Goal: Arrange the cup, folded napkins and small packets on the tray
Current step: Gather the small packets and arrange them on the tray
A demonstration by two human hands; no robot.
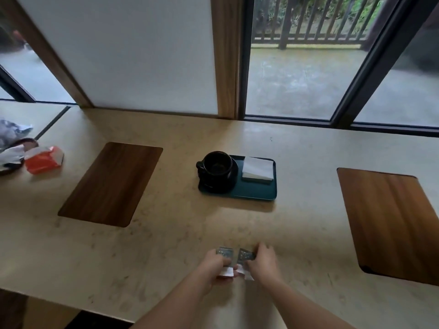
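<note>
A dark green tray (257, 192) lies mid-table. On its left part stands a black cup (217, 166) on a black saucer (213, 186), handle to the left. A stack of folded white napkins (257, 169) sits on the tray's back right. Near the table's front edge my left hand (213, 265) pinches a small grey-and-white packet (224, 253). Right beside it, my right hand (264, 264) pinches a second such packet (245, 255). Both packets are low over the tabletop, partly hidden by my fingers.
Two wooden placemats flank the tray, one left (111, 184) and one right (392, 222). At the far left lie an orange wrapper (44, 160), a dark plate (14, 160) with crumpled paper. A window and wall close the table's back edge.
</note>
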